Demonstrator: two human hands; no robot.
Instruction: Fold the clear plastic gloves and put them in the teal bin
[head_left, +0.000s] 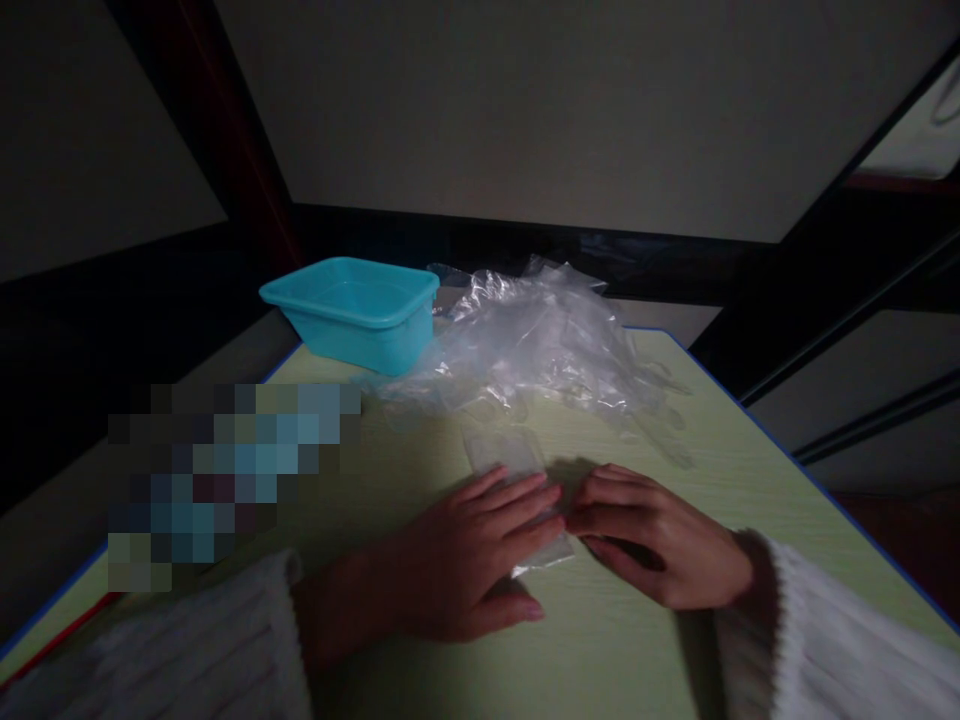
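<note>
A flat, folded clear plastic glove [504, 448] lies on the table in front of me. My left hand [480, 545] rests on it palm down, fingers stretched out and a little apart, covering its middle. At the right edge of the plastic is my right hand [652, 535], its fingers curled and pressed together, the tips touching that edge beside my left fingertips. Beyond both hands spreads a loose, crumpled pile of clear disposable plastic gloves [540, 330], with some finger shapes showing at its near and right edges.
A turquoise plastic basin [405, 340] stands at the far left of the table, touching the glove pile. The pale yellow-green table [600, 660] has a blue edge. A pixelated patch hides something at the left. A red strip [64, 635] runs along the near left. Pale panels rise behind.
</note>
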